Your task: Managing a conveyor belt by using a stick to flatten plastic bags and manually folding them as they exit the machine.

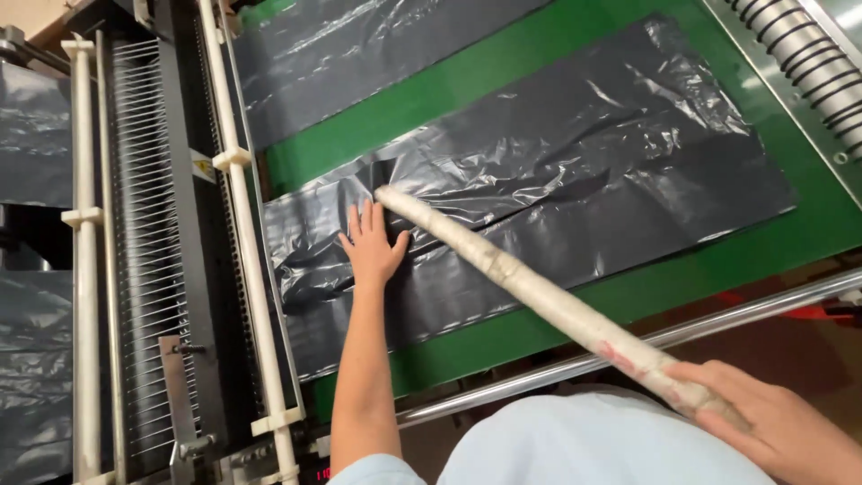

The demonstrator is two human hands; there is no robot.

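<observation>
Leftmost, a white-railed machine frame (235, 224) borders the green worktop (503, 81). The left hand (371, 244) lies spread flat on the black plastic sheet (557, 180). A long pale cardboard tube (530, 286) slants from beside it to the near right, clamped by the right hand (781, 427).

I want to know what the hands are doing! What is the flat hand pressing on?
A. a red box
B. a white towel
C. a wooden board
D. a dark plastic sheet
D: the left hand lies flat, fingers spread, on the dark plastic sheet spread over the green table, while the right hand grips one end of a long pale tube.
</observation>
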